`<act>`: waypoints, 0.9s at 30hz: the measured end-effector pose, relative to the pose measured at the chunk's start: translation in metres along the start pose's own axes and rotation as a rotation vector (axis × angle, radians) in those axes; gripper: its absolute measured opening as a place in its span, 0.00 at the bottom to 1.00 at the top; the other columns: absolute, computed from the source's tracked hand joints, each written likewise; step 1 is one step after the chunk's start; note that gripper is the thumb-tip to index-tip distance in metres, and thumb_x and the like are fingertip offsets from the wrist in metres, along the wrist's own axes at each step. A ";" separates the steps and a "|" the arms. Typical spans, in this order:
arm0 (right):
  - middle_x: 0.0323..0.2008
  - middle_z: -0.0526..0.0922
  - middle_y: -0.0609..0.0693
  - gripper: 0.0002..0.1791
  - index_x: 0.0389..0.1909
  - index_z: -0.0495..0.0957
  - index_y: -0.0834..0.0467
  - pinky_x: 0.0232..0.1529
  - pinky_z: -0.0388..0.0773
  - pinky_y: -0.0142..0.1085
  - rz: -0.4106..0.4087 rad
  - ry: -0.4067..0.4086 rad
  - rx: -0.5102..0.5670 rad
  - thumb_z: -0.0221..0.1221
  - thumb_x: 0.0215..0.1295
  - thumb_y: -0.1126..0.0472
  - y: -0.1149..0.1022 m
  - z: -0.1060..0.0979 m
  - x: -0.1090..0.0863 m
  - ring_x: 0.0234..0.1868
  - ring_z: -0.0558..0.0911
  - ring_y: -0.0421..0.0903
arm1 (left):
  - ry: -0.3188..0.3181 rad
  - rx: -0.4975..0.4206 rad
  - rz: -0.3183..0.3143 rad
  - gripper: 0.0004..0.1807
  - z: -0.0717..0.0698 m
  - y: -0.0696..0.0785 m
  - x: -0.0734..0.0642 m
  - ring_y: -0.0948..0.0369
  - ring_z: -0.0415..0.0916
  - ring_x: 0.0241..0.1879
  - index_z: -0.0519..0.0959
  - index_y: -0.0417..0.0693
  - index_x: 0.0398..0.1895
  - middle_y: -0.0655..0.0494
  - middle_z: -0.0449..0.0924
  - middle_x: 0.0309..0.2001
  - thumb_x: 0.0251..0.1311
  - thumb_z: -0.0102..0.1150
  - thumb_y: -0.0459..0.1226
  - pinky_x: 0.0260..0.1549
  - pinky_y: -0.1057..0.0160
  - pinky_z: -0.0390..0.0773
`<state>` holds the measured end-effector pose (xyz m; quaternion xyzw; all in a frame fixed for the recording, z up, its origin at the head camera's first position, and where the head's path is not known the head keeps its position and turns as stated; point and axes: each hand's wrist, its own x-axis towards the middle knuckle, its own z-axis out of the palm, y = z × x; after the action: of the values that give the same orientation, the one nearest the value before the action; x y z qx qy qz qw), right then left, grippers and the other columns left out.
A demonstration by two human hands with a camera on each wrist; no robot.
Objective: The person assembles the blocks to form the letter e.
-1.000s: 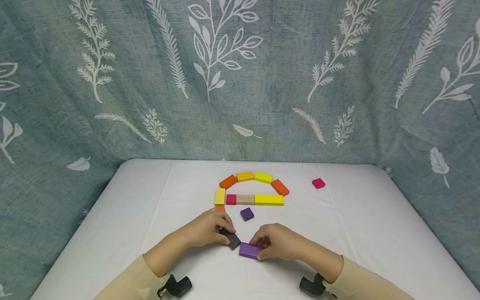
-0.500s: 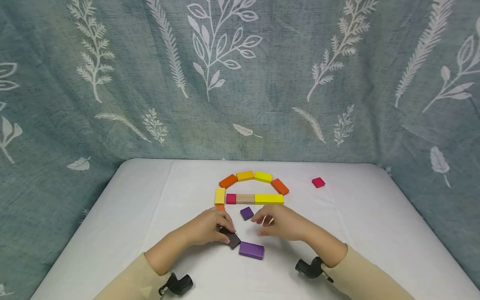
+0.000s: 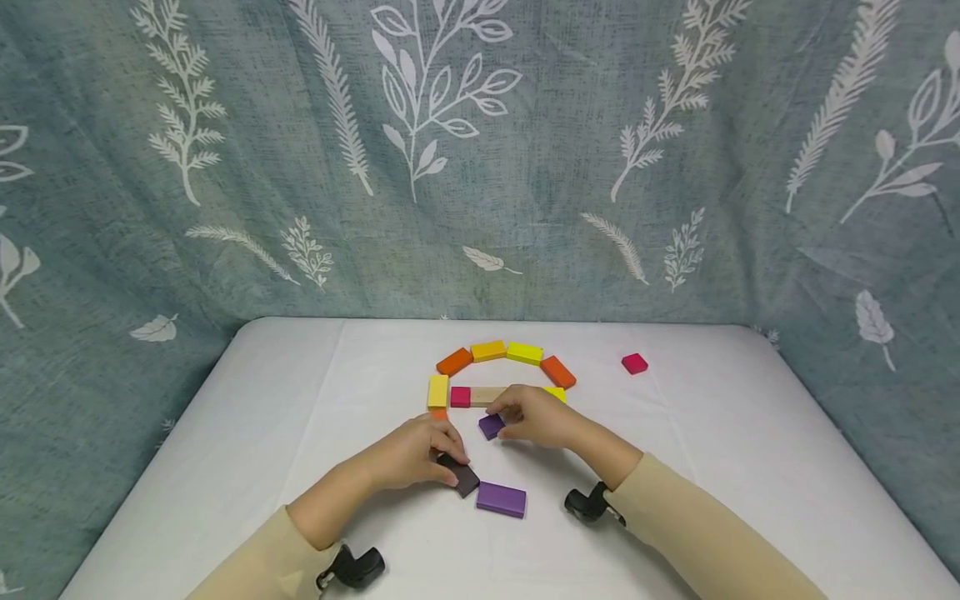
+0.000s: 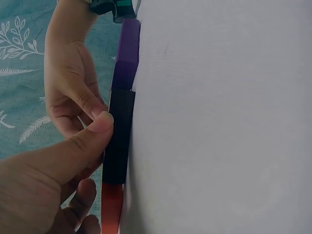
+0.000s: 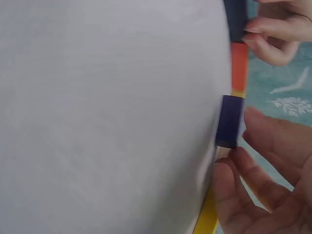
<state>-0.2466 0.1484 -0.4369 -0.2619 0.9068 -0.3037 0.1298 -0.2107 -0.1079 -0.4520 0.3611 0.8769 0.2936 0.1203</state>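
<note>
In the head view my left hand (image 3: 423,450) holds a dark brown block (image 3: 459,476) between thumb and fingers; its thumb (image 4: 101,122) presses the block's edge in the left wrist view. One end of the dark block meets a purple block (image 3: 502,500) lying flat. An orange block (image 3: 438,413) sits at the other end, mostly covered by the left hand. My right hand (image 3: 536,417) reaches over the middle, its thumb and fingers around a small dark purple block (image 3: 491,427). In the right wrist view, thumb and fingertips sit right at this block's (image 5: 230,121) edges.
An arc of orange blocks (image 3: 454,362) and yellow blocks (image 3: 438,391) curves at the back. Inside it runs a row with a red block (image 3: 460,397), a tan block (image 3: 486,397) and a yellow one. A separate red block (image 3: 634,363) lies back right on the white table (image 3: 712,417).
My right hand has let go of the purple block and moved up and away to the small dark purple block. The left hand has stayed on the dark brown block.
</note>
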 end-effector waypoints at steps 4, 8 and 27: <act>0.43 0.83 0.46 0.16 0.49 0.86 0.56 0.45 0.79 0.38 0.022 0.011 -0.033 0.71 0.59 0.65 0.002 0.004 0.006 0.41 0.78 0.43 | 0.000 0.001 0.014 0.12 -0.001 0.000 0.001 0.66 0.70 0.47 0.90 0.57 0.42 0.72 0.80 0.43 0.54 0.75 0.41 0.49 0.62 0.70; 0.39 0.82 0.44 0.13 0.46 0.87 0.55 0.42 0.77 0.35 0.038 0.018 -0.050 0.71 0.59 0.64 0.003 0.004 0.009 0.37 0.76 0.41 | 0.000 -0.001 0.013 0.11 -0.002 0.000 0.001 0.66 0.69 0.47 0.90 0.57 0.42 0.72 0.80 0.43 0.53 0.76 0.40 0.49 0.62 0.70; 0.32 0.80 0.42 0.13 0.37 0.84 0.50 0.39 0.76 0.37 0.132 -0.132 -0.013 0.75 0.53 0.64 0.014 -0.016 -0.049 0.34 0.77 0.43 | 0.015 0.023 0.038 0.12 0.000 0.000 0.000 0.67 0.70 0.47 0.89 0.56 0.42 0.72 0.80 0.43 0.53 0.76 0.41 0.52 0.61 0.70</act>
<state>-0.2178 0.1930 -0.4290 -0.2219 0.9136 -0.2706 0.2071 -0.2108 -0.1082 -0.4522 0.3769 0.8741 0.2882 0.1040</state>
